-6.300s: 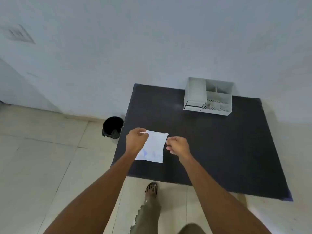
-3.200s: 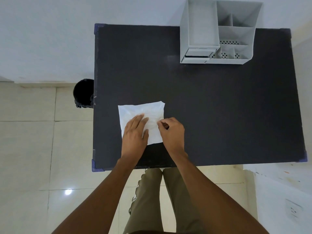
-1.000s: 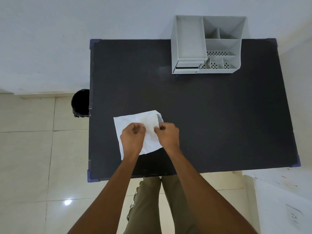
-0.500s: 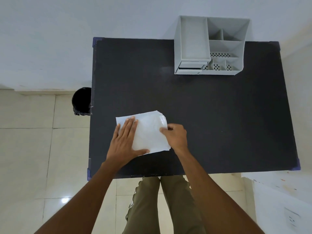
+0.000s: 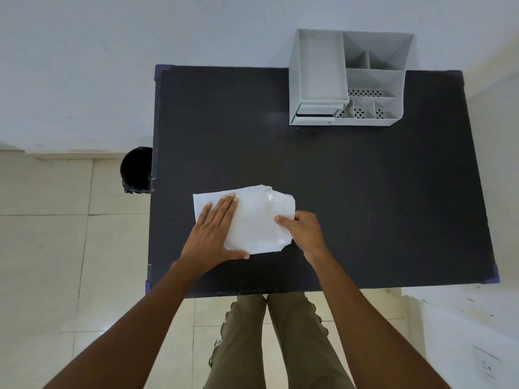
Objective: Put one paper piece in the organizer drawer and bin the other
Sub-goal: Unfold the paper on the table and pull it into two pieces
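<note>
A white sheet of paper (image 5: 254, 220) lies on the black table (image 5: 365, 192), near its front left. My left hand (image 5: 214, 234) lies flat on the sheet's left half, fingers spread. My right hand (image 5: 304, 230) pinches the sheet's right edge, which is lifted and curled. The grey desk organizer (image 5: 349, 77) stands at the table's back edge, its small drawer (image 5: 314, 113) at the lower left front, slightly pulled out. A black bin (image 5: 136, 169) stands on the floor just left of the table.
A white wall runs behind the table. Pale floor tiles (image 5: 56, 248) spread to the left. My legs (image 5: 266, 346) stand at the table's front edge. A white surface with a wall socket (image 5: 463, 346) is at the lower right.
My left hand has gone from a pinch to lying flat on the paper. My right hand has drawn the paper's right edge further right and up, curling it.
</note>
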